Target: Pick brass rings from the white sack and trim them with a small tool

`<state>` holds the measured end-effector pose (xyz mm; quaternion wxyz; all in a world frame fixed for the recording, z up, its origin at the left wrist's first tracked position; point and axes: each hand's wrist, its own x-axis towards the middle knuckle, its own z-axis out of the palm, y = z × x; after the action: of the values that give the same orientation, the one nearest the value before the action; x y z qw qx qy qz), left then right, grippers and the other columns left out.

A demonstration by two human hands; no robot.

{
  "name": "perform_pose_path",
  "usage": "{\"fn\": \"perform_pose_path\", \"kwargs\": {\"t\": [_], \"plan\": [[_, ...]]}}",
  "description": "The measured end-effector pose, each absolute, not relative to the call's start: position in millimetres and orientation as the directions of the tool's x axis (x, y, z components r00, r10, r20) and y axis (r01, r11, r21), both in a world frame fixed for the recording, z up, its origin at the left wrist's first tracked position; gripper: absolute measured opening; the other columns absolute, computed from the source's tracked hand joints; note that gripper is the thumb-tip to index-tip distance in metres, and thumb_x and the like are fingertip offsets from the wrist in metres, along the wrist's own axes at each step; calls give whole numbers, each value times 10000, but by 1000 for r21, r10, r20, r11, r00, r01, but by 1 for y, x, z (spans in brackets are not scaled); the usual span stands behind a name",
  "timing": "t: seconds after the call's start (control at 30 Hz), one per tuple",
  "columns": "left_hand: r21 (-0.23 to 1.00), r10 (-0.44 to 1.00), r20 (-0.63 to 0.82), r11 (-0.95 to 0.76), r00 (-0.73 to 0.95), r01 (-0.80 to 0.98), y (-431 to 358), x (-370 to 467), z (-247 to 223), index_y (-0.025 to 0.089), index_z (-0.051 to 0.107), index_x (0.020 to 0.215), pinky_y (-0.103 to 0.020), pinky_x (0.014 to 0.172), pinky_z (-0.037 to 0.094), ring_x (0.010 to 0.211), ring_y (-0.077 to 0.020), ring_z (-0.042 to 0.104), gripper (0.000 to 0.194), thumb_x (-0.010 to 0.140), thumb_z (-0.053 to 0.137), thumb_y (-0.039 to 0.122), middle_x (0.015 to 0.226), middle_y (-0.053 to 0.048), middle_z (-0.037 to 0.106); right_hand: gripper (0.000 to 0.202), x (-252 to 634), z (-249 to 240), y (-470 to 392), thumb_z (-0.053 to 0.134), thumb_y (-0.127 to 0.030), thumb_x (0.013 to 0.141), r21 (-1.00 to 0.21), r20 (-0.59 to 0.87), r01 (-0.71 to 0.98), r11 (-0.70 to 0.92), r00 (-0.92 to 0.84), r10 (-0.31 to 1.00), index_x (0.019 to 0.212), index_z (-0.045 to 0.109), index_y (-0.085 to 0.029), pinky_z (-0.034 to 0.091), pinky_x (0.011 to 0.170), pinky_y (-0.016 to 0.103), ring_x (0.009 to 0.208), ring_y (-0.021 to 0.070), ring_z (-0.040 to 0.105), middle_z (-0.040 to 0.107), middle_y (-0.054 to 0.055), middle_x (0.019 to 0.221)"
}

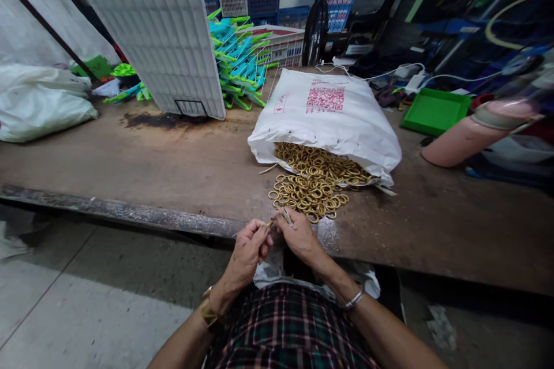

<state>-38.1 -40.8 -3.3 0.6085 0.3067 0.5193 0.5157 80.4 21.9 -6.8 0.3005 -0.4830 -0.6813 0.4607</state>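
- At the front of the table point(450, 225), the left hand point(251, 247) and the right hand point(299, 237) are meeting, fingertips nearly together.
- The left thumb and fingers are pinching a small brass-coloured ring point(269, 224); it is sitting in the narrow space between the hands, just left of the right grip. Which way its hole is facing, I cannot tell.
- The right fingers are gripping a slim metal piece point(287, 217) (perhaps a tool, though it is too small to be sure), its long axis slanting away from the body and towards the left.
- The loose rings point(315, 195) are lying in a heap just beyond the right hand, which is the nearer one, and are trailing out of the open mouth of the white sack point(363, 109).
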Motion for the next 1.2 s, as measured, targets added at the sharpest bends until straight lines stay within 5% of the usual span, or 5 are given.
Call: {"fn": "perform_pose_path", "kwargs": {"t": [0.3,0.9,1.2], "plan": [[948,959,-261,233,-107,-218,-39,-38,2,162,481,681,-183,392,187,389,-43,246,352,765,527,501,466,75,351,184,88,-8,12,401,-109,723,-626,-12,646,437,-568,823,802,546,-192,309,574,209,631,130,531,611,17,689],[988,984,-144,137,-104,-73,-40,-43,-6,162,450,681,-188,433,238,446,-53,291,348,787,502,489,557,50,410,245,86,1,14,407,-108,719,-491,-142,717,496,-627,766,913,542,-171,243,562,243,647,142,535,635,48,741],[911,964,-264,262,38,-317,-62,-41,12,155,479,695,-173,397,206,410,-38,301,339,784,523,478,525,46,431,267,82,4,24,410,-77,728,-316,-132,858,404,-462,877,949,531,-165,263,565,246,690,152,576,659,66,813]]}}
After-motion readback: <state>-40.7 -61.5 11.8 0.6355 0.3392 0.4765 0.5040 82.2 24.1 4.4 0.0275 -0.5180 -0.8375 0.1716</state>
